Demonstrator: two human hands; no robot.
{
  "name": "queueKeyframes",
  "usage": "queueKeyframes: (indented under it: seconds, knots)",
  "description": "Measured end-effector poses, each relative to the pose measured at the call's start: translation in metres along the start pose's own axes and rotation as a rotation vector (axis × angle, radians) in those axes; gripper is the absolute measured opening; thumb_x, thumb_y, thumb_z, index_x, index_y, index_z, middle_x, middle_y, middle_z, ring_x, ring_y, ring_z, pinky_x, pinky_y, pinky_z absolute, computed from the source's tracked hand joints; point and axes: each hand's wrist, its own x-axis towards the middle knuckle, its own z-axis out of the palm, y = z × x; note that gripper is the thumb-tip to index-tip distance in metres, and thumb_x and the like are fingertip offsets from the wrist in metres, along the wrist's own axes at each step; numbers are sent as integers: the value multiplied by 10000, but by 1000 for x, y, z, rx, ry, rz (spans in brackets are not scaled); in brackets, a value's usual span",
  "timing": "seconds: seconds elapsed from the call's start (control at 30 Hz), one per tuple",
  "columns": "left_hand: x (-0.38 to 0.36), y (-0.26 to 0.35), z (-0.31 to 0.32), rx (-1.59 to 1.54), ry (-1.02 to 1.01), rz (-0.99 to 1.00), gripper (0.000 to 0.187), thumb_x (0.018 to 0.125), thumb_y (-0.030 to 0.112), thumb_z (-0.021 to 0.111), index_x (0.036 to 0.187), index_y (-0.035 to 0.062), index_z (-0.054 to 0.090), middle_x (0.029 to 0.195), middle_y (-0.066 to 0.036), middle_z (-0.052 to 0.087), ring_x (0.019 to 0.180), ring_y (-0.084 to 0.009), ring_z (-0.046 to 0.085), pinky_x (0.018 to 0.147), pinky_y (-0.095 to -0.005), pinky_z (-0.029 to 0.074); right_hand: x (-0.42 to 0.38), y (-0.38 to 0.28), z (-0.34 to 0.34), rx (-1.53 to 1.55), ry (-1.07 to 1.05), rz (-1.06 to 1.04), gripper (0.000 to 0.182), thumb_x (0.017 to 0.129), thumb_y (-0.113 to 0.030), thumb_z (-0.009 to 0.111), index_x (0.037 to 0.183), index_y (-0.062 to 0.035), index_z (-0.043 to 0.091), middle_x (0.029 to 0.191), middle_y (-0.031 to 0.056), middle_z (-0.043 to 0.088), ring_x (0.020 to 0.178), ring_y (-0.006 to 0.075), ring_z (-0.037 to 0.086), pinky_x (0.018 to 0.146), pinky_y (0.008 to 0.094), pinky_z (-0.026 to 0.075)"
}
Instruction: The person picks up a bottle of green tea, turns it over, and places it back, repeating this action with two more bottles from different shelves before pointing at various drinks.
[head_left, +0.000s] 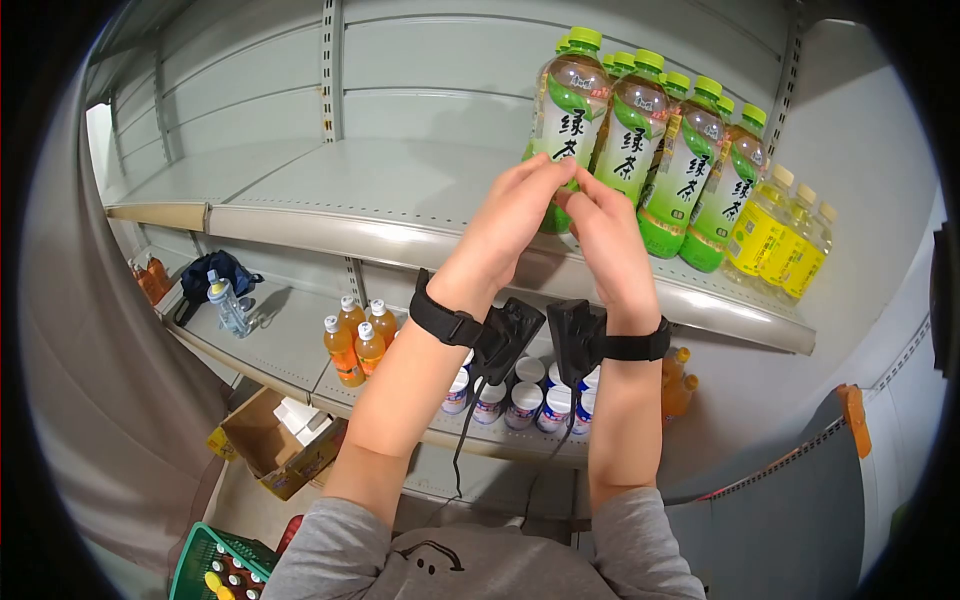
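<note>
Hands: both upper centre of frame, fingertips bunched close together in front of one bottle; from my end I can't tell whether either grips it.
Left hand [515, 213]: bare, fingers bent over lower part of label.
Right hand [608, 233]: bare, fingers curled, just right of left fingertips.
Bottle: clear plastic tea bottle with bright green cap and green-and-white label [576, 95], front left of its group, upper centre-right of frame, lower half partly covered by hands.
Neighbours: I see matching green-capped tea bottles [632, 140] to its right, then pale-capped clear bottles with yellow labels [757, 235].
Upper shelf: grey metal shelf with pale front edge [370, 180], under all these.
Wrists: black fabric straps with black box-shaped devices [440, 315].
Lower shelf: orange drink bottles with white caps [342, 358] left of centre; white-lidded round tubs [524, 405] at centre.
Floor: brown cardboard box [290, 485] lower left, green plastic basket [190, 555] below it.
</note>
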Motion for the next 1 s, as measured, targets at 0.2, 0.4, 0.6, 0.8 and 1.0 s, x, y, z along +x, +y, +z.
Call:
queueKeyframes:
  seconds: [0.2,0.4,0.6,0.8,1.0]
  knots:
    - [8,-5,-5,11,-41,11,202,811,300,513,916,135,564,892,58,503,841,-47,414,767,-224,299,5,3,-2,-22,-20,-13,503,755,-174,469,1137,141,384,751,128,554,696,133,493,635,251,404]
    - [13,-4,-8,13,-52,-11,195,809,297,516,910,137,564,865,61,499,827,-47,421,735,-219,308,9,5,1,-28,-6,-27,521,756,-191,473,1137,151,378,757,137,560,721,144,507,660,250,407]
    - [17,-11,-12,-19,-78,19,202,810,284,518,928,125,560,862,61,496,805,-38,413,715,-210,305,8,6,4,-37,25,-9,528,759,-191,484,1144,154,374,835,148,575,761,149,524,679,235,410]
    - [-18,-12,-3,-93,36,288,398,810,231,499,1115,-13,430,1096,-97,457,1044,-148,385,881,-279,297,-39,-15,9,111,281,-125,470,797,-104,467,1189,126,346,986,158,556,880,177,523,774,267,398]
    - [-115,-51,-34,59,20,487,256,828,138,431,879,-78,559,843,-167,598,776,-207,585,732,-295,442,-144,12,5,82,699,-199,294,812,-45,428,1083,54,491,1060,144,536,997,189,490,857,276,358]
